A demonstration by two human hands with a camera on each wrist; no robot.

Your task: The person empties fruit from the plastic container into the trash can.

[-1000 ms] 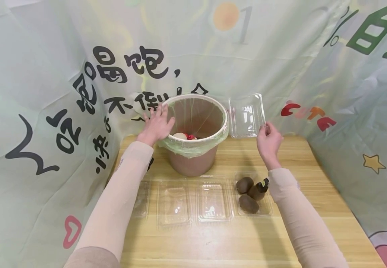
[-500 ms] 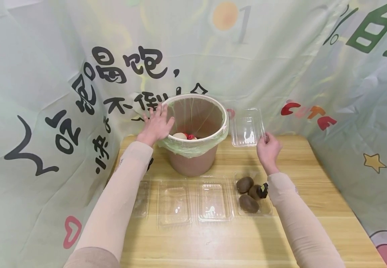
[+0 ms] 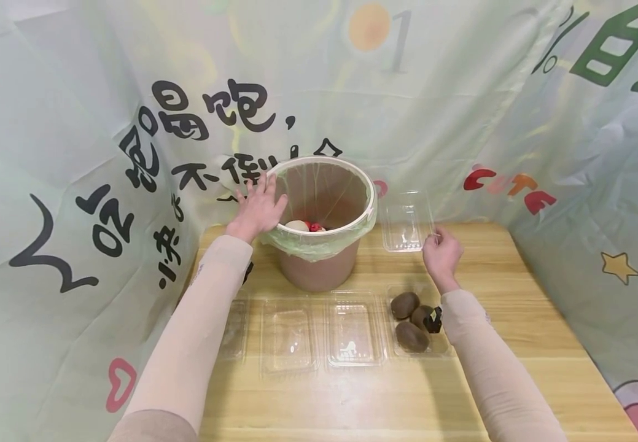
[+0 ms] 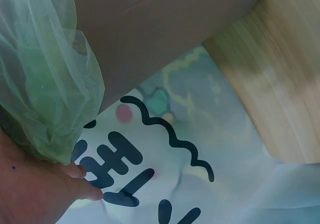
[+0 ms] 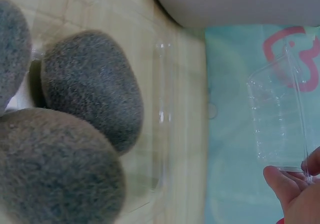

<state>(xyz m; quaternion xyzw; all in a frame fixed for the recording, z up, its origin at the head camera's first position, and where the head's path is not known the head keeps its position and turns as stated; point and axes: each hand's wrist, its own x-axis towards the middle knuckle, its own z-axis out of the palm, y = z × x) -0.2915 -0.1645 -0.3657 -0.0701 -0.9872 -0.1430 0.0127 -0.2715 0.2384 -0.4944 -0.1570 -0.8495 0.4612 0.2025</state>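
Observation:
My left hand [image 3: 259, 209] rests on the left rim of a brown bin [image 3: 319, 270], fingers spread. A green plastic liner [image 4: 45, 73] hangs over the bin's rim beside that hand in the left wrist view. To the right of the bin, my right hand [image 3: 443, 252] pinches one edge of a clear plastic container [image 3: 407, 224], held tilted near the back of the table. The right wrist view shows thumb and fingers on the edge of this clear container [image 5: 275, 114]. Several brown kiwis [image 3: 411, 336] lie in another clear container in front of the right hand.
Two clear containers, one in the middle [image 3: 354, 331] and one left of it [image 3: 288, 337], stand in a row on the wooden table [image 3: 346, 405]. Another clear container [image 3: 234, 331] is partly behind the left sleeve. Whitish and red items [image 3: 298, 226] lie in the bin. Printed cloth surrounds the table.
My right hand has lowered the clear plastic container toward the table beside the bin. The left hand has stayed on the bin's rim.

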